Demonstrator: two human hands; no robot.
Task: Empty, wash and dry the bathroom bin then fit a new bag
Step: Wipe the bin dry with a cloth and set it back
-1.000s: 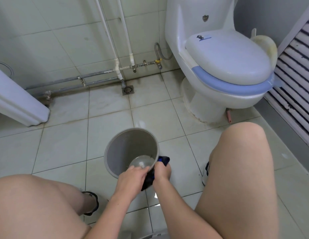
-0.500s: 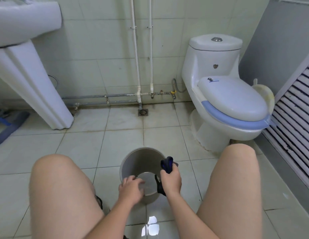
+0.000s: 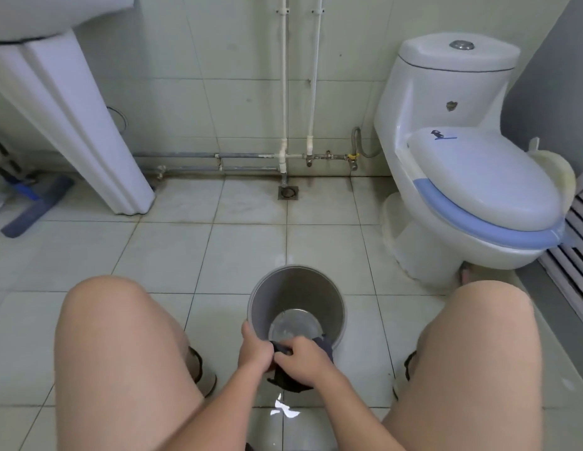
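Head view. A grey bin [image 3: 296, 304] stood upright on the tiled floor [image 3: 173, 252] between the person's bare knees. The left hand [image 3: 255, 351] gripped the near rim; the right hand [image 3: 305, 362] closed on a dark cloth [image 3: 287, 379] draped over that rim. The bin's shiny base showed inside. Behind stood a toilet [image 3: 472, 190], lid down, wall pipes [image 3: 283, 92], a floor drain [image 3: 288, 192] and a basin pedestal [image 3: 75, 125].

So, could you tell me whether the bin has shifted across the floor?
No: the bin stays on the grout line running down from the floor drain.
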